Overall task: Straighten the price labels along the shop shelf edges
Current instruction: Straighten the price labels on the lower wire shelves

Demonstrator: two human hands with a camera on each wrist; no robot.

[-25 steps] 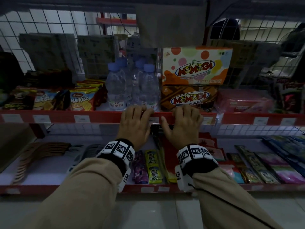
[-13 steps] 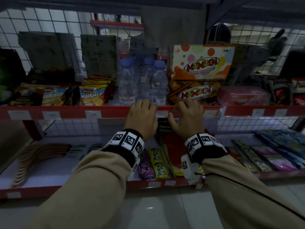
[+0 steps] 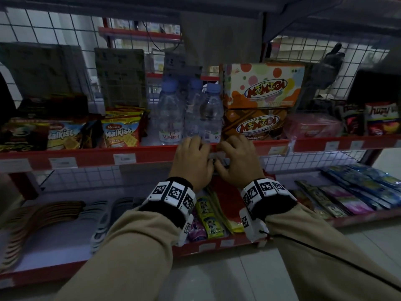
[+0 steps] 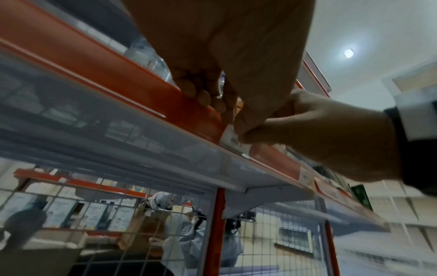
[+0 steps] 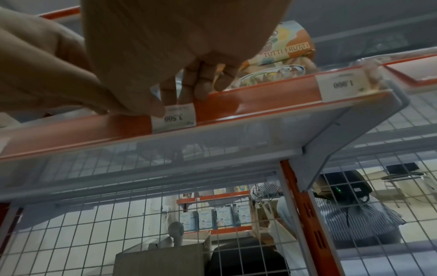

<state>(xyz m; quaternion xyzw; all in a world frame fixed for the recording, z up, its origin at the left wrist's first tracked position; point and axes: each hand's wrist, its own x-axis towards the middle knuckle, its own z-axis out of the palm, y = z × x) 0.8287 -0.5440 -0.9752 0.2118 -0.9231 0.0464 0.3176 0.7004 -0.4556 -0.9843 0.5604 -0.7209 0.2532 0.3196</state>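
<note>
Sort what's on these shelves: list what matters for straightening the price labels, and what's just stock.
Belongs to the job:
- 3.500 price label, pinched between both thumbs
- left hand, right hand
- red shelf edge strip
- 1.000 price label, further along the strip

Just stock:
- Le Minerale water bottles
- Momogi boxes
- Malkist cracker packs
- sachets on the lower shelf

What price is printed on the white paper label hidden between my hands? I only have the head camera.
Observer: In the right wrist view, the white paper price label reads 3.500.
Operator: Is it sitting crooked?
Observer: Its edges look parallel to the red shelf-edge rail.
Operator: How am I holding it?
Observer: The right hand pinches it, thumb on its face, fingers behind the rail's top.
Operator: And my left?
Observer: The left hand has its fingers curled over the rail's top.
</note>
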